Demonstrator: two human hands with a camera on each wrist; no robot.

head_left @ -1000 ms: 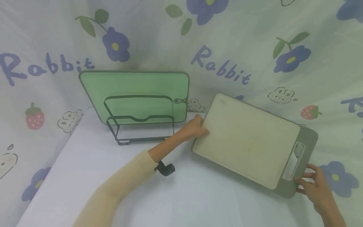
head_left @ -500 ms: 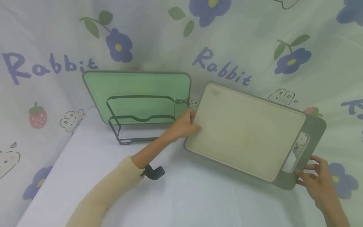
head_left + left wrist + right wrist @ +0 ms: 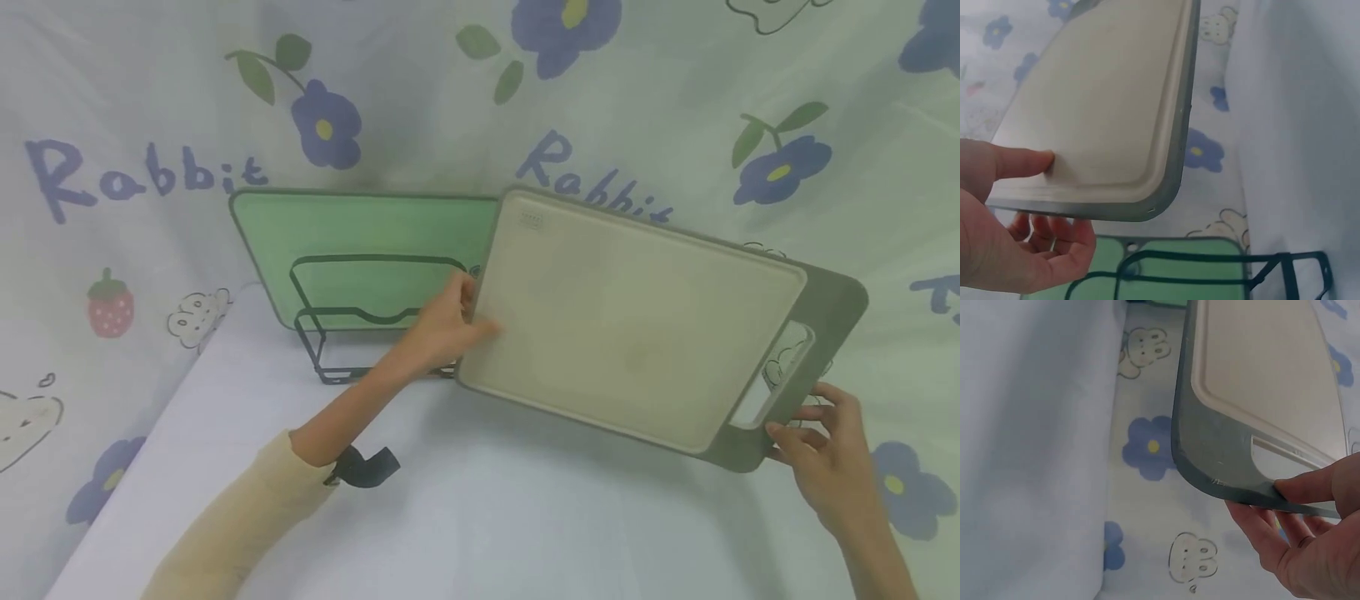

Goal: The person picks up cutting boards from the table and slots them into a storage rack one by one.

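A beige cutting board (image 3: 637,325) with a grey-green rim and a slotted handle is held tilted above the white table. My left hand (image 3: 446,325) grips its left edge, thumb on the beige face and fingers behind, as the left wrist view also shows. At the handle end, my right hand (image 3: 832,454) pinches the edge beside the slot, thumb in front and fingers behind. Behind my left hand, a green cutting board (image 3: 360,225) leans upright by a dark wire rack (image 3: 382,315). The beige board overlaps the green board's right end in the head view.
The white table (image 3: 525,517) stretches below and in front of the rack. A curtain (image 3: 420,108) printed with flowers, strawberries and lettering hangs right behind the boards. A black strap end (image 3: 367,467) sticks out from the left sleeve.
Both hands have lifted the beige cutting board and carried it left, so that it now covers part of the green board. The rack and green board stay in place.
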